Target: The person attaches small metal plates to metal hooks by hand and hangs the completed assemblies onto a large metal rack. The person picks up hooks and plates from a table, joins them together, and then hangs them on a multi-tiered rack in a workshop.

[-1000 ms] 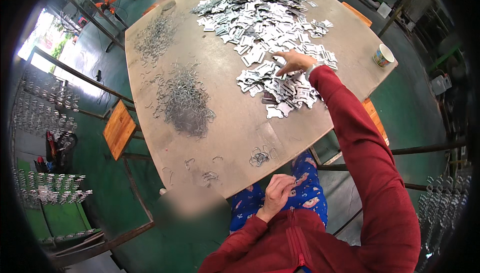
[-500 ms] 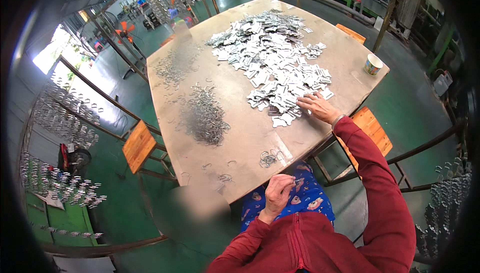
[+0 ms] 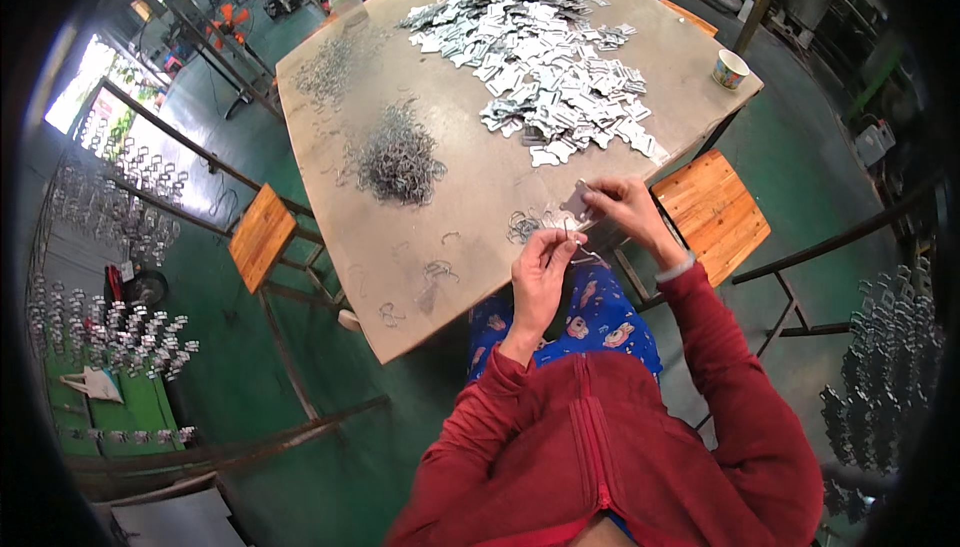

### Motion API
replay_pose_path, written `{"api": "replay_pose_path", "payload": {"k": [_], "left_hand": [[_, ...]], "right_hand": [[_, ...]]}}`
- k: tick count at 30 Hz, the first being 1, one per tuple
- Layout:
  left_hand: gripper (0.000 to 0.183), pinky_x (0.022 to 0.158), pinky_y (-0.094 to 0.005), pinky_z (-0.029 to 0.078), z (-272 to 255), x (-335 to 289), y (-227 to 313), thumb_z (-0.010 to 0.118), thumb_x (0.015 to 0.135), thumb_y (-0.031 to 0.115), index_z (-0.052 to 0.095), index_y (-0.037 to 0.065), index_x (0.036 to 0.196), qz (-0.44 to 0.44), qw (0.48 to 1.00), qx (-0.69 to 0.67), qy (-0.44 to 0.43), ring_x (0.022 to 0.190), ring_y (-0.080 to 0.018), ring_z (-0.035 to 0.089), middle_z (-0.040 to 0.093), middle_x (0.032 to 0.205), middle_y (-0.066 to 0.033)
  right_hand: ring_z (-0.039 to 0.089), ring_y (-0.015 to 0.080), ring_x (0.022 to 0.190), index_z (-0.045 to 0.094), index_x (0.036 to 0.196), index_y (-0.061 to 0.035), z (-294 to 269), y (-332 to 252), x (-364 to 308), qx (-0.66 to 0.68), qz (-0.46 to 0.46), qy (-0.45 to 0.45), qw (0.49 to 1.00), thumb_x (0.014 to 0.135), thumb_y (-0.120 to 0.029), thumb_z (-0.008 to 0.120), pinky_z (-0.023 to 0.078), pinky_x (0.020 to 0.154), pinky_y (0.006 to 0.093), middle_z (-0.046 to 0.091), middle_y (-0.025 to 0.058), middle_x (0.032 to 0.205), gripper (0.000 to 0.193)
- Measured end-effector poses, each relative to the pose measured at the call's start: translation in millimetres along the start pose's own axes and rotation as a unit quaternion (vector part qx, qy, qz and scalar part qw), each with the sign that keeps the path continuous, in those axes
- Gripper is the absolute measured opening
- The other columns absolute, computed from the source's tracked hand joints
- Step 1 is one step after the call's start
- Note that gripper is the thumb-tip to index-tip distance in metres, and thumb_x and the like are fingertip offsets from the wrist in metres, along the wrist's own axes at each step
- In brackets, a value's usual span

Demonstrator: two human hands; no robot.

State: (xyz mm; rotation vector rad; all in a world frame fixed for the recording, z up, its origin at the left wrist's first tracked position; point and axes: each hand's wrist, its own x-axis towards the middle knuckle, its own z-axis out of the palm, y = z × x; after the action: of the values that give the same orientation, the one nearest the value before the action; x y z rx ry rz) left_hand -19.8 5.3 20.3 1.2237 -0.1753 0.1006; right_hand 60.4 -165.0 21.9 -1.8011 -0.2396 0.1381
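Above the table's near edge my two hands are close together. My right hand (image 3: 634, 215) is closed on a flat silver metal plate (image 3: 576, 201) with a notched outline, pinched at its side. Just left of it, my left hand (image 3: 541, 275) pinches a thin bent wire hook (image 3: 588, 259), partly covered by the fingers. Beyond them a broad heap of similar metal plates (image 3: 560, 77) spreads over the table (image 3: 470, 247). A dark pile of wire hooks (image 3: 398, 162) lies to the left, and a small cluster of hooks (image 3: 522, 227) rests beside my left hand.
A paper cup (image 3: 730, 71) stands at the table's right corner. Wooden stools (image 3: 712, 217) flank the table on both sides. Racks of hanging metal parts (image 3: 110, 322) stand at left and right. A fan with orange blades (image 3: 230, 22) is at the far left.
My right hand has come back from the plate heap with a metal plate. My left hand has risen from my lap to meet it. The view has shifted, so the table sits higher.
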Motion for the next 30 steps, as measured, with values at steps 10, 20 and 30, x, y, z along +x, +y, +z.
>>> {"api": "replay_pose_path", "payload": {"k": [10,20,30], "left_hand": [[0.008,0.080,-0.0237,0.047,8,-19,-15,0.055,0.089,0.005,0.056,-0.001,0.095,-0.032,0.989,0.004,-0.145,0.087,-0.0098,0.058,0.064,0.091,-0.0059],[0.007,0.076,-0.0240,0.048,20,-22,-14,0.057,0.087,0.003,0.058,-0.001,0.092,-0.023,0.989,0.040,-0.141,0.082,-0.0095,0.059,0.065,0.087,-0.0060],[0.011,0.072,-0.0310,0.047,4,-42,-13,0.064,0.078,0.005,0.060,0.002,0.088,0.071,0.963,0.236,-0.110,0.084,-0.0237,0.060,0.062,0.086,-0.0094]], "right_hand": [[0.059,0.0098,0.060,0.062,0.099,0.0065,-5,-27,-65,0.174,0.033,0.116,0.977,0.085,-0.014,0.062,0.048,0.054,0.0215,0.065,0.0084,0.076,0.025],[0.062,0.0122,0.058,0.061,0.098,0.0049,-11,-49,-81,0.203,0.071,0.102,0.971,0.084,-0.014,0.062,0.048,0.051,0.0199,0.064,0.0080,0.077,0.023],[0.061,0.0110,0.061,0.060,0.098,0.0060,9,-44,-90,0.113,0.004,0.106,0.988,0.081,-0.004,0.063,0.049,0.055,0.0213,0.064,0.0085,0.075,0.020]]}}
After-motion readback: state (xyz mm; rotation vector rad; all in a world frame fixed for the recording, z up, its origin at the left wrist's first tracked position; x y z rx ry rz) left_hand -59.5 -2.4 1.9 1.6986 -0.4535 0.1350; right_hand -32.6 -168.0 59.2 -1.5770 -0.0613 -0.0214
